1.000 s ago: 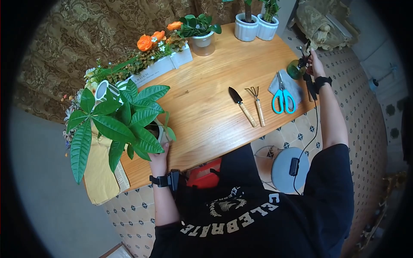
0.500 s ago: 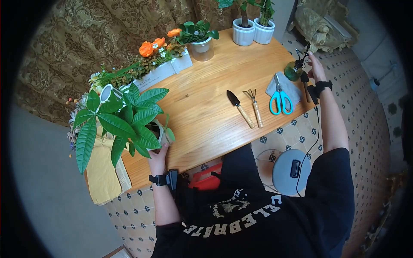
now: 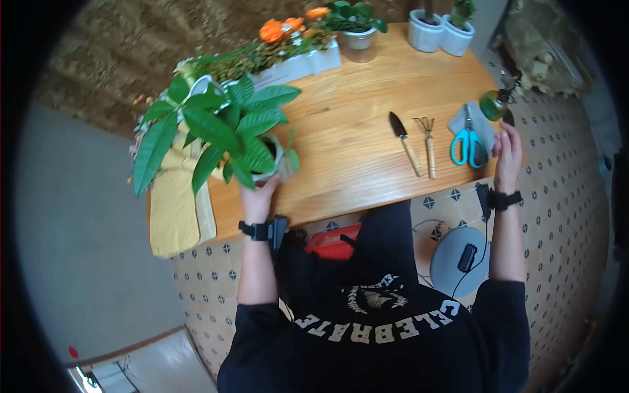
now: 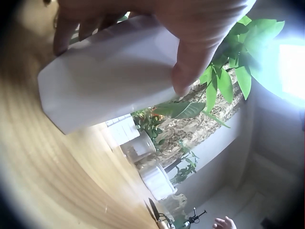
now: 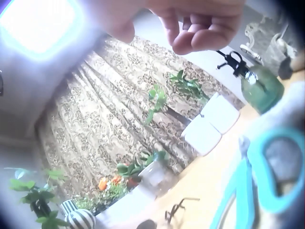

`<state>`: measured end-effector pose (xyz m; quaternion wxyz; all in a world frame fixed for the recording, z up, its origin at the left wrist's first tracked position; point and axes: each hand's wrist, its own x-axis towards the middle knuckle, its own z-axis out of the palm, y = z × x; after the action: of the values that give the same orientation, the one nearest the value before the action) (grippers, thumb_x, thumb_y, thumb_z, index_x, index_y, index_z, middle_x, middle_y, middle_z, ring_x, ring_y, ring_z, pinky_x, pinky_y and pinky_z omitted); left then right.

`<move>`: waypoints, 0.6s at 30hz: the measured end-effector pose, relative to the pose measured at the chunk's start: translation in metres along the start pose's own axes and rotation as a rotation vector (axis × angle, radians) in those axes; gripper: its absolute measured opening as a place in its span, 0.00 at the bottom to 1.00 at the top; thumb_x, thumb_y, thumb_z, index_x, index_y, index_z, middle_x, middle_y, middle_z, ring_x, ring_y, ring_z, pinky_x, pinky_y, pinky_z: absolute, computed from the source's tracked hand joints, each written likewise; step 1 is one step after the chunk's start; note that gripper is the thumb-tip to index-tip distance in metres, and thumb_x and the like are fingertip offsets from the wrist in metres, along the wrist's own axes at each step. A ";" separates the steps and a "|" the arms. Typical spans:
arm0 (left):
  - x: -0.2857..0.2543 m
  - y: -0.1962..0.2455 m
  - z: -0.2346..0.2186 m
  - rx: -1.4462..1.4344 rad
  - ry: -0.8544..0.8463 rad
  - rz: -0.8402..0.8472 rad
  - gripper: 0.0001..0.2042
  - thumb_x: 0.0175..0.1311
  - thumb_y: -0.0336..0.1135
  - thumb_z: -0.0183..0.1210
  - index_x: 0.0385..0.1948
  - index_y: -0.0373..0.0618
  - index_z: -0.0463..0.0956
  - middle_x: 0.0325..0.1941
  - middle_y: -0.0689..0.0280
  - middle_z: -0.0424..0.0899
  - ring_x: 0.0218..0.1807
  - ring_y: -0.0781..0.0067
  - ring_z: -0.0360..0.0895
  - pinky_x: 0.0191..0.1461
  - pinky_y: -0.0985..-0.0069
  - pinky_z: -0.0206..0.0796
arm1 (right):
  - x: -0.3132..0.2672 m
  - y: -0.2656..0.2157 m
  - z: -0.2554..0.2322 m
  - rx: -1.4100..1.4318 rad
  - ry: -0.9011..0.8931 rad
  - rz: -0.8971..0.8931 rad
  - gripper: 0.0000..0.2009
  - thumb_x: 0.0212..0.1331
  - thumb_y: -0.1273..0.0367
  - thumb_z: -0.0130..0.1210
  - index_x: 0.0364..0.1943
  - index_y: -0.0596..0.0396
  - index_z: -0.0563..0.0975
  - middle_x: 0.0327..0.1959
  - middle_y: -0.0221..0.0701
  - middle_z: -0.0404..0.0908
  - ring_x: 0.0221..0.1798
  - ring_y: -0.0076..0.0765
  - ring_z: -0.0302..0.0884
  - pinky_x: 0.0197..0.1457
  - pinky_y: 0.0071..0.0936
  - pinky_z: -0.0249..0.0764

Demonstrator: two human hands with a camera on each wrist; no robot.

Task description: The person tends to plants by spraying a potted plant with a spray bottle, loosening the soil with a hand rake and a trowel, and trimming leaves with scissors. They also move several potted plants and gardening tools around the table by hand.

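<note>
At the table's left front, my left hand (image 3: 260, 198) grips the white pot (image 4: 109, 76) of a broad-leaved green plant (image 3: 219, 128). In the left wrist view the thumb lies on one side of the pot and the fingers on the other. My right hand (image 3: 509, 156) hovers over the right edge of the table with loosely bent fingers and nothing in them. Just beyond it stands a green glass spray bottle (image 3: 493, 105) with a black pump. Turquoise-handled scissors (image 3: 466, 149) lie beside that hand on a grey cloth (image 3: 483, 126).
A small trowel (image 3: 409, 149) and a hand rake (image 3: 430, 154) lie mid-table. Along the back stand a white planter (image 3: 298, 68) of orange flowers, a potted plant (image 3: 359, 44) and white ribbed pots (image 3: 426, 36). Yellow cloth (image 3: 173, 209) hangs over the left front edge. A grey stool (image 3: 452, 255) stands below.
My right hand has let go of the spray bottle and drawn back toward me; the bottle stands on the table. The left hand stays on the pot. The head view has shifted.
</note>
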<state>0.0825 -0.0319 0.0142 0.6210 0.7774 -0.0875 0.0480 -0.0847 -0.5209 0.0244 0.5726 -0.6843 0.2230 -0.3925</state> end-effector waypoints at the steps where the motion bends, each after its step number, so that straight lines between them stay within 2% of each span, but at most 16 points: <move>1: 0.003 -0.009 -0.001 0.032 0.016 0.056 0.30 0.46 0.27 0.68 0.53 0.37 0.62 0.51 0.60 0.70 0.50 0.71 0.70 0.50 0.74 0.67 | -0.013 0.004 0.004 0.027 -0.009 0.061 0.12 0.65 0.65 0.48 0.47 0.56 0.73 0.27 0.20 0.69 0.22 0.12 0.60 0.26 0.12 0.59; 2: 0.008 -0.014 -0.005 0.064 -0.012 0.054 0.36 0.43 0.28 0.70 0.56 0.37 0.58 0.54 0.59 0.66 0.54 0.68 0.67 0.52 0.71 0.65 | -0.027 0.007 0.006 0.049 -0.046 0.105 0.11 0.65 0.66 0.48 0.46 0.56 0.73 0.27 0.20 0.69 0.22 0.11 0.60 0.25 0.12 0.58; 5: 0.013 -0.014 -0.008 0.179 -0.050 0.101 0.37 0.42 0.29 0.71 0.56 0.36 0.58 0.53 0.58 0.66 0.55 0.66 0.67 0.54 0.70 0.64 | -0.067 0.002 0.015 0.089 -0.112 0.163 0.09 0.65 0.68 0.47 0.44 0.55 0.74 0.24 0.19 0.67 0.22 0.11 0.59 0.25 0.11 0.55; 9: 0.009 0.016 0.003 0.246 0.019 0.183 0.33 0.41 0.29 0.71 0.52 0.35 0.64 0.49 0.58 0.73 0.51 0.65 0.72 0.54 0.70 0.65 | -0.107 0.008 0.011 0.074 -0.211 0.196 0.08 0.65 0.70 0.47 0.44 0.56 0.74 0.23 0.19 0.67 0.22 0.12 0.58 0.24 0.12 0.55; 10: 0.008 0.021 0.007 0.261 0.035 0.173 0.31 0.41 0.30 0.71 0.50 0.35 0.66 0.47 0.58 0.76 0.49 0.66 0.74 0.54 0.70 0.66 | -0.115 0.012 0.009 0.067 -0.215 0.228 0.08 0.65 0.69 0.48 0.44 0.56 0.74 0.24 0.20 0.68 0.22 0.12 0.59 0.24 0.13 0.56; 11: 0.003 0.030 0.009 0.251 0.013 0.091 0.31 0.43 0.30 0.70 0.51 0.35 0.66 0.49 0.57 0.76 0.49 0.65 0.74 0.53 0.70 0.66 | -0.121 0.014 0.005 0.060 -0.216 0.261 0.09 0.64 0.69 0.48 0.44 0.56 0.75 0.24 0.20 0.69 0.22 0.12 0.60 0.24 0.13 0.57; 13: 0.009 0.015 0.012 0.295 0.073 0.264 0.31 0.44 0.31 0.70 0.52 0.35 0.66 0.50 0.57 0.76 0.51 0.66 0.74 0.54 0.71 0.66 | -0.128 0.012 -0.005 0.042 -0.213 0.265 0.09 0.64 0.68 0.49 0.44 0.56 0.75 0.25 0.20 0.70 0.22 0.12 0.61 0.24 0.13 0.59; 14: 0.010 0.023 0.015 0.237 0.006 0.214 0.32 0.44 0.32 0.70 0.52 0.35 0.65 0.51 0.57 0.75 0.51 0.66 0.74 0.55 0.71 0.66 | -0.132 0.011 -0.011 0.034 -0.217 0.268 0.09 0.64 0.68 0.49 0.44 0.56 0.75 0.25 0.21 0.71 0.22 0.12 0.62 0.24 0.13 0.60; 17: 0.022 0.053 0.040 0.116 -0.052 0.262 0.31 0.45 0.31 0.70 0.52 0.33 0.64 0.51 0.57 0.74 0.51 0.68 0.74 0.54 0.72 0.67 | -0.130 0.005 -0.026 0.013 -0.190 0.281 0.09 0.64 0.68 0.49 0.44 0.57 0.74 0.25 0.21 0.71 0.22 0.12 0.63 0.25 0.13 0.61; 18: 0.024 0.070 0.051 0.081 -0.105 0.230 0.32 0.47 0.29 0.69 0.54 0.33 0.62 0.52 0.56 0.73 0.52 0.69 0.73 0.54 0.73 0.68 | -0.125 0.001 -0.028 0.019 -0.181 0.254 0.09 0.64 0.68 0.49 0.44 0.57 0.74 0.26 0.21 0.71 0.23 0.12 0.63 0.25 0.13 0.61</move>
<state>0.0908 -0.0980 0.0738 0.5739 0.7883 -0.2064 0.0815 -0.1803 -0.4441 -0.0108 0.6419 -0.6777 0.2514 -0.2558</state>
